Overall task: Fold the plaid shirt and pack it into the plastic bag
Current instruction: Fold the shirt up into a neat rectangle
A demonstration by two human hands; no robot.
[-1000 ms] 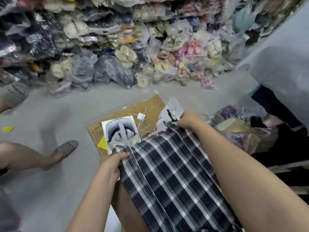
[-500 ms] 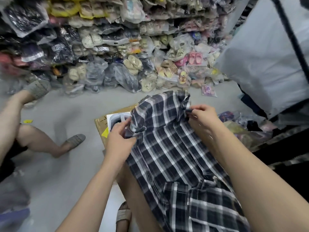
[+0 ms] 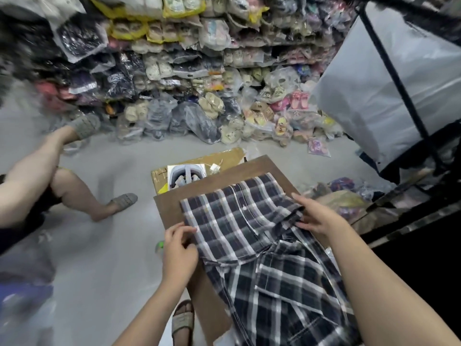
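- Plaid shirt (image 3: pixel 239 221) is lying across the brown table (image 3: pixel 169 206) in the centre of the frame. Its upper part is sitting folded flat, and its lower part is trailing toward the bottom right in looser folds.
- Left hand (image 3: pixel 179 248) is working at the shirt's left edge, thumb and fingers curled and pinching the border of the folded panel.
- Right hand (image 3: pixel 316 218) is working at the opposite, right edge, pinching a bunched dark fold between thumb and fingers.
- The folded panel is spanning the gap between the two hands; both forearms are reaching in from the bottom of the frame.
- Cardboard sheet (image 3: pixel 224 158) is lying on the grey floor (image 3: pixel 99 245) just beyond the table, carrying a white box (image 3: pixel 185 174) partly hidden by the table's far edge.
- Bagged shoes (image 3: pixel 212 103) are sitting stacked high across the upper frame.
- Another person's leg (image 3: pixel 82 193) is showing at the left.
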